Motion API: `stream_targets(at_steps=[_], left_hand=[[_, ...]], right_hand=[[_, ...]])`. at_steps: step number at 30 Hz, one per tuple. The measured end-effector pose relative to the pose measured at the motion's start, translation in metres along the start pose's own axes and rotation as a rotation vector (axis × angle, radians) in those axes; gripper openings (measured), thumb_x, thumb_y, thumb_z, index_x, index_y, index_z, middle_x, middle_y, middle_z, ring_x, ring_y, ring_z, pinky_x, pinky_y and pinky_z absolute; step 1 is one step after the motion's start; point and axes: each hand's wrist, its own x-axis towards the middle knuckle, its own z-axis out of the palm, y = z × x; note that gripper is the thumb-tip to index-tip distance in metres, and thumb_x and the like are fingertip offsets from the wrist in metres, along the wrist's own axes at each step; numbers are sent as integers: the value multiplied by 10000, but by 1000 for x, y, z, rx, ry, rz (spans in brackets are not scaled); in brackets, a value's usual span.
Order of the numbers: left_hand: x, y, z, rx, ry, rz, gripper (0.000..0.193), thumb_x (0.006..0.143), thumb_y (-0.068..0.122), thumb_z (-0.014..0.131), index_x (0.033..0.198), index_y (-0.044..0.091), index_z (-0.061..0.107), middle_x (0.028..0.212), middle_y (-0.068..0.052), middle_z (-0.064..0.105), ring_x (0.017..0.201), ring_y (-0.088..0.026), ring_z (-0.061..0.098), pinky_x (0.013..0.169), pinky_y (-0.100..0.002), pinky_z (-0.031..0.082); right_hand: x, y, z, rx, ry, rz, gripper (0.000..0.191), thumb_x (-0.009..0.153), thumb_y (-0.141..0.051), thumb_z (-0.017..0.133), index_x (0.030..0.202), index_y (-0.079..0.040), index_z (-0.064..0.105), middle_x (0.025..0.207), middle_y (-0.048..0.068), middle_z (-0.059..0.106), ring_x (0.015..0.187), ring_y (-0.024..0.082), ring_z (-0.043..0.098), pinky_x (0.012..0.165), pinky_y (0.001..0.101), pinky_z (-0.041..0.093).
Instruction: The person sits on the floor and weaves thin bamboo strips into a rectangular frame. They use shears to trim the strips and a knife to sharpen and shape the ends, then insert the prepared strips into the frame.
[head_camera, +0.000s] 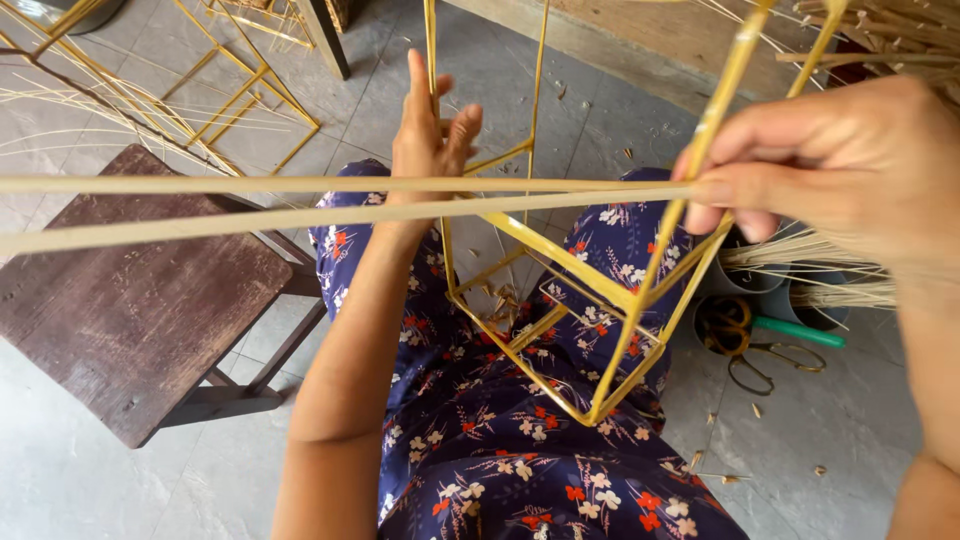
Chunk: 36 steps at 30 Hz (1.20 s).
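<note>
A yellow bamboo-stick frame (560, 290), box-shaped, rests over my lap on blue floral cloth (500, 440). My left hand (428, 140) reaches forward and touches an upright stick of the frame, fingers loosely spread. My right hand (840, 170), close to the camera, pinches two long thin bamboo strips (300, 200) where they meet a slanted frame stick. The strips run leftward across the view.
A dark wooden stool (130, 300) stands on the left. Other bamboo frames (240, 90) and loose strips lie at the top left. Scissors (750, 350), a green-handled tool (800, 332) and grey cups of bamboo slivers (800, 270) sit on the right floor.
</note>
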Motion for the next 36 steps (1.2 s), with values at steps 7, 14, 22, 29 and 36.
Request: stream_targets(at_steps=[7,14,22,29,36], left_hand=[[-66,64,-17,195,-1,263,774,972,-11,621,1642,45,238,1516,-184,500,1336,-268,553,1134,-376,490],[-80,135,-14,-671,-445,22,648,1114,303,635,1619,50,316,1024,-31,677,905,-103,670,812,-248,565],[-90,154,-10,-492,-281,-15,478,1164,285,496,1578,46,478,837,-10,677,619,-50,621,568,-197,517],[-107,151,-37,-461,-97,-20,464,1144,273,477,1485,-32,553,898,-29,717,493,-63,576,499,-218,500],[-119,142,-52,-414,-76,45,461,1169,273,505,1487,-56,562,777,-50,712,492,-86,596,479,-203,505]], right_hand=[[51,-51,32,-30,-86,57,149,947,-67,642,989,6,765,766,74,772,527,62,581,458,201,468],[61,-82,60,-115,-125,14,101,932,-117,684,922,-76,775,721,10,781,516,41,611,454,192,487],[46,-97,72,-73,-175,-230,106,971,-138,648,969,-60,719,771,-29,786,705,42,764,634,231,599],[40,-102,70,-403,-181,53,201,894,-266,712,1048,-139,730,711,9,763,612,127,688,542,324,545],[27,-95,61,-462,-195,-92,205,862,-244,725,1041,-152,759,765,26,777,610,151,740,548,323,552]])
